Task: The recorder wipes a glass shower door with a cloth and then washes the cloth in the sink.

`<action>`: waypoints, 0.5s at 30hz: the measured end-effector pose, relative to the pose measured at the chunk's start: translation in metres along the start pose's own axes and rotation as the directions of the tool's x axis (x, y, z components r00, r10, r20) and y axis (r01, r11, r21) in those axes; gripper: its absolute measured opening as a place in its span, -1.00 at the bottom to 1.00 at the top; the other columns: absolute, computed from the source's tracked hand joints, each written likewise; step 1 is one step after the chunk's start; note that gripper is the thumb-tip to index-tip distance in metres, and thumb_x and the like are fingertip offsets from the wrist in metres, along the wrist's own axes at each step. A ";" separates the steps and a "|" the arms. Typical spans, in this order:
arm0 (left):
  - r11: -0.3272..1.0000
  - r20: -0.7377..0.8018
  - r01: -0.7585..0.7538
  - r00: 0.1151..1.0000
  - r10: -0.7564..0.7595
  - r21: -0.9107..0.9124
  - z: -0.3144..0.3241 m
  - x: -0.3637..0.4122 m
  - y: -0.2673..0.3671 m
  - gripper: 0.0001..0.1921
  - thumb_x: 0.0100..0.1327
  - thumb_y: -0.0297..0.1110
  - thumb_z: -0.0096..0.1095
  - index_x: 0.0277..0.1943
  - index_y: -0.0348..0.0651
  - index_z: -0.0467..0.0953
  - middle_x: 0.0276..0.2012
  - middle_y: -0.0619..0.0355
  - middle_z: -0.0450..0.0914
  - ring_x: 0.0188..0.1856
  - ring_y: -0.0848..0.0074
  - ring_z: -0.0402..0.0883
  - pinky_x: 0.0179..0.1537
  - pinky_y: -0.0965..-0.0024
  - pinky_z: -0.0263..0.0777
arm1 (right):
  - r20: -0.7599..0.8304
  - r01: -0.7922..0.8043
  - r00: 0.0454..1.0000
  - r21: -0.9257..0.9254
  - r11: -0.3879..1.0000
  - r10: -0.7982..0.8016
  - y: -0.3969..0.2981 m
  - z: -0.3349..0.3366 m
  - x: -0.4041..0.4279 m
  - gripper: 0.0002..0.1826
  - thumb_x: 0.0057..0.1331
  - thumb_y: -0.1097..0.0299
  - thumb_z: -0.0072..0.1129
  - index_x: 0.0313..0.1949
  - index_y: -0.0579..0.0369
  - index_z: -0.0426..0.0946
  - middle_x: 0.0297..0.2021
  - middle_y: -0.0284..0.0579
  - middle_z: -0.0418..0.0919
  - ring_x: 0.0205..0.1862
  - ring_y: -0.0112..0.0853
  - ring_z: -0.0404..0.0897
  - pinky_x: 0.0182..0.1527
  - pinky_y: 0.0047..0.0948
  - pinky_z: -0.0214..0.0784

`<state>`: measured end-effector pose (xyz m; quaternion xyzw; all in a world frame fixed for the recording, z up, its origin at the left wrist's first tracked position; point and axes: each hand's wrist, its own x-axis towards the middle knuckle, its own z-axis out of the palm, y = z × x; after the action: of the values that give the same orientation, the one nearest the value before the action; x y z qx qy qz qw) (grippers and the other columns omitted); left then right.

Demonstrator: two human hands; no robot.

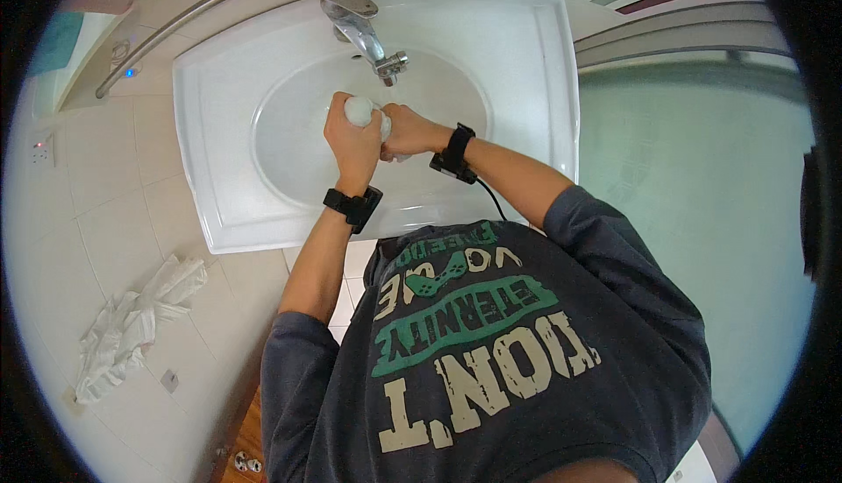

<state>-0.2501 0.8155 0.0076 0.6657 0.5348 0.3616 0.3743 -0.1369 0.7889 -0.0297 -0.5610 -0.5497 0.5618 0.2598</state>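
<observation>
A bunched white cloth [358,111] is gripped between both hands above the basin. My left hand [352,144] closes around it, and one rounded end bulges out by the thumb. Close against it, my right hand [414,129] holds the other part of the cloth, most of which the fingers hide. Under the hands is the oval bowl of a white washbasin [289,148]. The chrome faucet [362,32] reaches over the bowl just beyond the hands, its spout tip [389,79] close to them. I cannot make out any running water.
A metal rail [197,19] runs along the wall at upper left. A crumpled white plastic bag [141,325] hangs on the tiled wall at left, below a wall socket [41,150]. Frosted glass [691,220] stands at right. A black cable [492,197] trails from the right wristband.
</observation>
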 end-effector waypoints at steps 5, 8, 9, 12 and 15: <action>0.998 0.205 0.015 0.978 -0.029 0.068 0.002 0.010 -0.018 -0.71 -0.04 -0.34 0.25 -0.30 -0.30 0.36 -0.45 -0.04 0.50 -0.42 0.23 0.50 -0.35 0.30 0.35 | 0.279 -0.203 0.952 0.262 0.943 0.128 0.004 -0.010 -0.004 -0.69 -0.25 0.44 0.28 -0.44 0.17 0.45 -0.53 -0.24 0.46 -0.56 -0.49 0.43 -0.65 -0.53 0.24; 0.985 0.199 0.170 0.964 -0.175 0.041 0.007 0.012 -0.044 -0.59 0.03 -0.16 0.26 -0.22 -0.34 0.37 -0.37 -0.05 0.54 -0.39 0.27 0.52 -0.34 0.33 0.35 | 0.210 -0.211 0.966 0.285 0.935 0.154 0.033 -0.016 0.002 -0.55 -0.26 0.44 0.31 -0.29 0.13 0.42 -0.45 -0.17 0.48 -0.48 -0.41 0.48 -0.55 -0.47 0.32; 0.984 0.188 0.175 0.965 -0.180 0.045 0.006 0.010 -0.064 -0.59 0.03 -0.16 0.26 -0.22 -0.34 0.37 -0.37 -0.05 0.54 -0.39 0.27 0.52 -0.34 0.33 0.35 | 0.221 -0.209 0.964 0.283 0.936 0.148 0.040 -0.016 0.004 -0.55 -0.26 0.44 0.31 -0.29 0.13 0.42 -0.45 -0.17 0.48 -0.48 -0.41 0.48 -0.55 -0.47 0.32; 0.932 0.308 0.361 0.890 -0.337 -0.024 0.002 0.004 -0.092 -0.49 0.07 -0.04 0.23 -0.16 -0.38 0.36 -0.31 -0.05 0.54 -0.36 0.33 0.51 -0.33 0.39 0.35 | -0.011 -0.079 0.997 -0.215 0.973 0.079 0.056 -0.016 0.014 -0.32 -0.33 0.31 0.36 -0.11 0.19 0.37 -0.21 0.10 0.45 -0.13 -0.10 0.44 -0.10 -0.28 0.30; 0.802 0.545 0.593 0.653 -0.526 0.065 -0.006 0.001 -0.072 -0.42 0.08 0.08 0.16 -0.09 -0.34 0.36 -0.35 0.11 0.50 -0.44 0.55 0.41 -0.48 0.46 0.29 | -0.091 -0.023 0.996 -0.493 0.870 -0.026 0.071 -0.015 0.007 -0.22 -0.30 0.27 0.34 0.01 0.15 0.30 -0.20 0.07 0.44 -0.14 -0.13 0.45 -0.12 -0.31 0.32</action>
<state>-0.2871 0.8280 -0.0533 0.5178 0.5643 0.0581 0.6404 -0.1021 0.7814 -0.0929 -0.6344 -0.6624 0.3754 0.1340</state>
